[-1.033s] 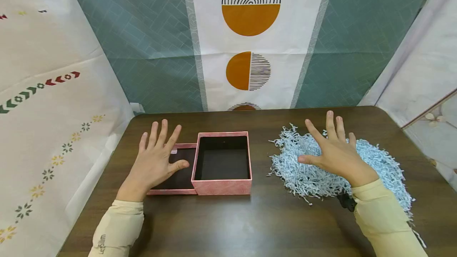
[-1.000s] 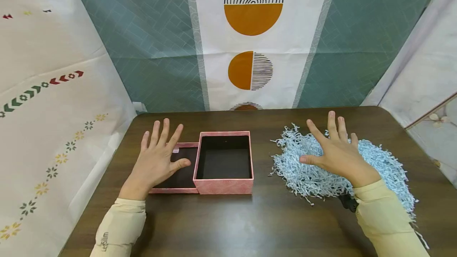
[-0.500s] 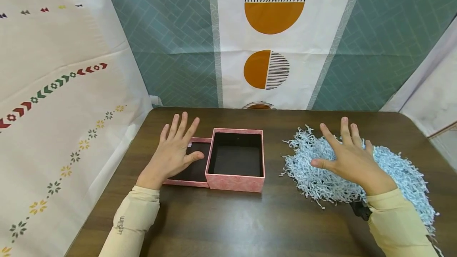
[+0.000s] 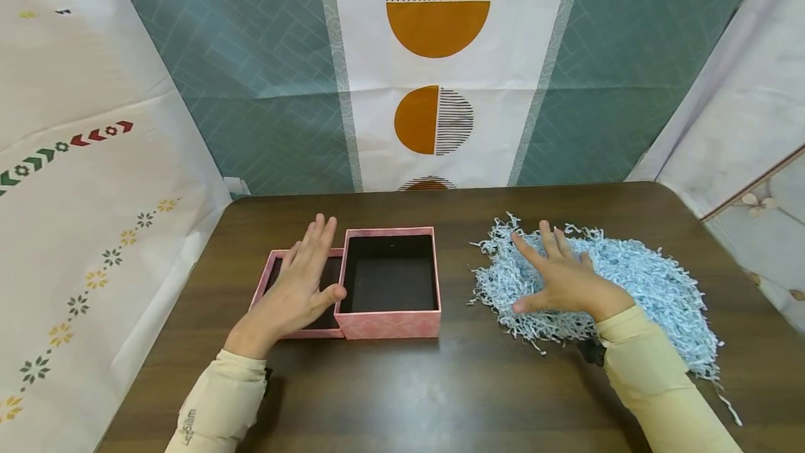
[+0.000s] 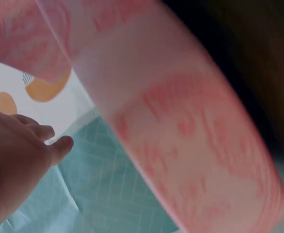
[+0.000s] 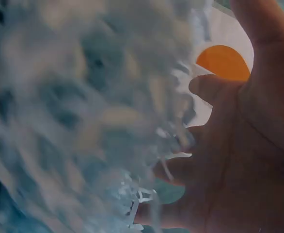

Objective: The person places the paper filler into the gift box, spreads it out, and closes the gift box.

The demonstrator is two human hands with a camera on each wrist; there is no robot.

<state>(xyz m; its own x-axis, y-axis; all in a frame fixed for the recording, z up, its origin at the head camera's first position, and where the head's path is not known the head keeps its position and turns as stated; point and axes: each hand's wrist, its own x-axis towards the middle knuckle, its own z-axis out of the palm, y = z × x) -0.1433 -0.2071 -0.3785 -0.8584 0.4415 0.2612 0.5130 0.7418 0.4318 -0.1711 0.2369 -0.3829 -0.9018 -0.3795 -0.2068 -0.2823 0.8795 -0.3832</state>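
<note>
My left hand (image 4: 292, 296) hovers with straight fingers over a shallow pink-edged box lid (image 4: 327, 271) with a dark inside. Close on its right stands a deeper pink box (image 4: 393, 325), its black interior bare. Patterned pink cardboard (image 5: 181, 126) fills much of the left wrist view, apart from the hand. Over on the right, my right hand (image 4: 566, 284) has its fingers spread above a heap of light blue shredded paper (image 4: 654, 292). Blurred paper shreds (image 6: 93, 121) lie close by the fingers in the right wrist view. Neither hand grips anything.
The dark wooden table (image 4: 434, 397) carries all of this. A teal and white patterned cloth (image 4: 277, 75) hangs behind it, and white cloth (image 4: 94, 229) hangs at the left side. A small black object (image 4: 592, 351) shows by the right sleeve.
Both hands have come down a little from their raised, spread pose. The left hand's fingers have drawn closer together and tilted to the right. The view has swung sideways and back; box and paper stay put.
</note>
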